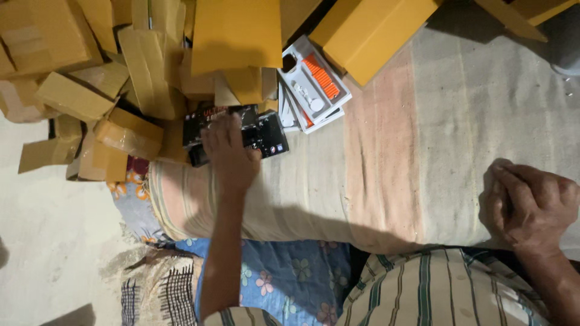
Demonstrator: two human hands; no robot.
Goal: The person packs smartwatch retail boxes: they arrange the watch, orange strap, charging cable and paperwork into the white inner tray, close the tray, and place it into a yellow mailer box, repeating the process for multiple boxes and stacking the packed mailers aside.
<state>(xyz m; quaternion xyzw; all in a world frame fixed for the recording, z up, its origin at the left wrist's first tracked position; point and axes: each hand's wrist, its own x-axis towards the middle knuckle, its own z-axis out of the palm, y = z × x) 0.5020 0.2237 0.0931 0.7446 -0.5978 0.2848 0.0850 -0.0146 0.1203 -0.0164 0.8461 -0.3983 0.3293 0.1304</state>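
My left hand point(228, 151) reaches forward and rests on a black printed box point(266, 134) lying on the striped mat point(386, 157), its fingers spread over the box's top. A second black box point(208, 115) sits just behind it, touching. My right hand point(527, 202) rests near my body at the right, fingers curled into a loose fist with nothing seen in it. Just right of the black boxes lie white plastic trays point(314, 87), one holding an orange strap.
A heap of brown cardboard pieces and flattened cartons point(103, 78) fills the upper left. Yellow-brown boxes point(368, 30) stand at the top. A floral blue cloth point(296, 271) and striped fabric point(435, 290) cover my lap. Bare pale floor point(54, 229) lies at left.
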